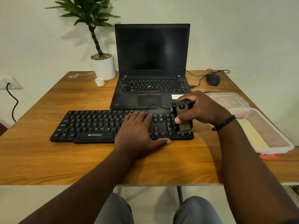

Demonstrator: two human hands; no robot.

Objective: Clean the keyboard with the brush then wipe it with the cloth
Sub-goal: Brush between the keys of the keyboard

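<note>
The keyboard (97, 126), black, lies flat on the wooden tabletop (40, 156), its long side parallel to the near edge, directly in front of the laptop (152, 65).

Left hand (139, 133): laid flat, palm down, on the right-centre portion of the keyboard. Fingers are straight and close together, reaching to the upper key rows; the thumb is spread outward and lies along the keyboard's near edge.

Right hand (200, 110): grips the brush (183, 117) from the right side. The thumb presses the front face of the brush body; the remaining fingers curl over its top and rear.

Brush: dark body, held upright, bristles down. The bristle tips touch the keys at the right end of the keyboard, over the numeric pad near the front corner.

Cloth (252, 136): pale yellow, lying inside a clear plastic tray (275, 139) at the right side of the tabletop, well apart from the keyboard. A clear lid (226, 99) lies just behind the tray.

Other items: the laptop stands open with a dark screen. A wired mouse (213, 79) sits to the right of it. A potted plant (103, 65) in a white pot stands to the left of the laptop, with a small white cap (100, 81) just in front of the pot.
</note>
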